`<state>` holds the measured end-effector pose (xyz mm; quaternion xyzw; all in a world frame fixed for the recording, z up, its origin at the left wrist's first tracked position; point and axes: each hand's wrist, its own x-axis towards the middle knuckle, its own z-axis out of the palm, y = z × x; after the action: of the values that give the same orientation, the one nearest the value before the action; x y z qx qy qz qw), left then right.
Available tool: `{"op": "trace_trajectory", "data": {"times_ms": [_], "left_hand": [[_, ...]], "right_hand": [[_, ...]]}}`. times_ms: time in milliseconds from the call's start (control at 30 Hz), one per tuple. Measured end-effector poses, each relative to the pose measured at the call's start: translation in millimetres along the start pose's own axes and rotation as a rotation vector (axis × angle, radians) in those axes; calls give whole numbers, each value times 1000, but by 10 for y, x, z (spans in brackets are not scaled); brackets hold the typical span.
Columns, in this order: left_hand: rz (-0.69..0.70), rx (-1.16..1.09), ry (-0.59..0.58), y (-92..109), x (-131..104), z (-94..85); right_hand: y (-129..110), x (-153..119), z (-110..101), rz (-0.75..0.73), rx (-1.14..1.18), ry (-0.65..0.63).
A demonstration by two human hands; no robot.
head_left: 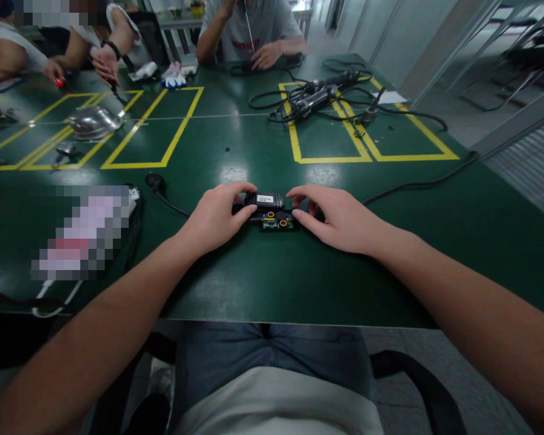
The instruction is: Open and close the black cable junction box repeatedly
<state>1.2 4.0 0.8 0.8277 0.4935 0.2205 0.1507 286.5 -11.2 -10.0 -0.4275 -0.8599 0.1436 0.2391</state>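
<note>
A small black plastic case (263, 228) lies on the green table in front of me, with a green circuit board (271, 224) and copper-coloured ring coils exposed in it. Just behind it is a ribbed black cover (277, 202) with a white label, tilted up. My left hand (222, 214) pinches the cover's left end between thumb and forefinger. At the right end of the case, the thumb of my right hand (333, 217) presses on its edge; the forefinger curves near the cover's right end, and the other fingertips are partly hidden. Black cables run out on both sides.
A black plug (155, 181) lies left of my hands, near a blurred-out phone-like object (86, 232) with a white cable. Corded black tools (315, 99) lie at the back right. A shiny metal part (94, 122) sits back left. Several people sit across the table.
</note>
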Motion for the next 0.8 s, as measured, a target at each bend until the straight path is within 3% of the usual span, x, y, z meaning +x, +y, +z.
{"op": "trace_trajectory", "data": {"times_ms": [800], "left_hand": [[-2, -55, -2, -34, 12, 13]], "right_hand": [[0, 5, -4, -7, 1, -12]]}}
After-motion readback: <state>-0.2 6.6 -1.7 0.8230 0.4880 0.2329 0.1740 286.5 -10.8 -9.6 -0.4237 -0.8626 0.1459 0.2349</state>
